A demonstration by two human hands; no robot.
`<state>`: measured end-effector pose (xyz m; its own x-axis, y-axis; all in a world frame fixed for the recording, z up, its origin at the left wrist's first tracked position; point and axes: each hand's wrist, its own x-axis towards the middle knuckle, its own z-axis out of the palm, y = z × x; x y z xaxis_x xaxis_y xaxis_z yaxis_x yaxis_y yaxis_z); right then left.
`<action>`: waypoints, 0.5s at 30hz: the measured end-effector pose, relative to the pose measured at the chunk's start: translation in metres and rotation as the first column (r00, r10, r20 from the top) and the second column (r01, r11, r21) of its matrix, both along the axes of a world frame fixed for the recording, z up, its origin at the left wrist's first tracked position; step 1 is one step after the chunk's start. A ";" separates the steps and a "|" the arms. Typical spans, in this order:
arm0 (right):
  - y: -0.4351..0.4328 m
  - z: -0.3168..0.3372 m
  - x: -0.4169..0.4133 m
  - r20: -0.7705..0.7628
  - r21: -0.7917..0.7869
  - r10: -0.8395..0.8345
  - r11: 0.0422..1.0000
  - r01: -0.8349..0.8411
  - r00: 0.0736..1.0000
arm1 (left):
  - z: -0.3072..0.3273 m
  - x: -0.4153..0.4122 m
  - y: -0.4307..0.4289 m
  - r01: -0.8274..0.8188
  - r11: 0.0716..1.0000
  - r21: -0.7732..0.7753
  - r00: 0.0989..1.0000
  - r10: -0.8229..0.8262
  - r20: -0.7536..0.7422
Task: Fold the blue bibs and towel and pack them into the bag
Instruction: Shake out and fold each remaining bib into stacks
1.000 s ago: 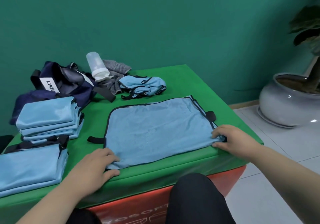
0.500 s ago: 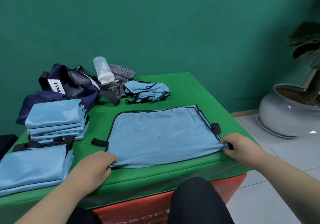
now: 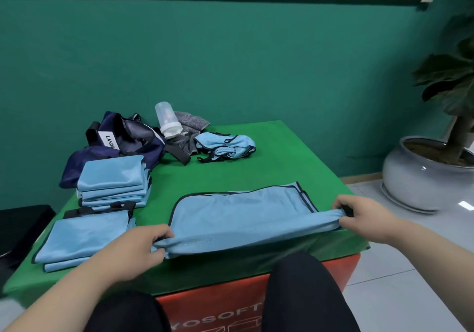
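At the left of the green-covered bench [image 3: 282, 162] sit stacked, folded light-blue fabric bibs [image 3: 112, 177], a crumpled navy fabric bag [image 3: 128, 141] behind them. The left hand [image 3: 133, 249] pinches the near left corner of a spread light-blue, black-edged bib [image 3: 238, 216] — its near edge lifted — and the right hand [image 3: 364, 216] grips its right corner.

One wide-angle view from a camera worn on the person's head, facing forward and down across the green bench [image 3: 282, 157] toward a teal wall [image 3: 230, 62]. It sits close. The left hand [image 3: 134, 249] and right hand [image 3: 364, 216], holding a bib [image 3: 243, 216], fill the lower frame.
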<state>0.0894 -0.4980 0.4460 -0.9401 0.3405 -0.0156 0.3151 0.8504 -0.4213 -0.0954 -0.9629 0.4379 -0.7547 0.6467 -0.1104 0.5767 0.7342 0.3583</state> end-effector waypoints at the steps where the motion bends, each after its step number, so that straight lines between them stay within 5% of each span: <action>1: -0.001 0.002 -0.001 -0.002 -0.003 -0.004 1.000 0.004 1.000 | 0.004 0.001 -0.001 0.002 1.000 -0.005 1.000 -0.001 0.021; 15: 0.018 -0.012 -0.130 0.104 0.054 -0.195 0.980 0.190 0.975 | 0.002 -0.105 0.063 -0.198 0.977 -0.080 0.978 0.192 -0.078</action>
<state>-0.0405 -0.4797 0.4345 -0.8502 0.5178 -0.0948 0.5166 0.7861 -0.3393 -0.2005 -0.9000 0.4402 -0.8733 0.4764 -0.1021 0.4405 0.8616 0.2524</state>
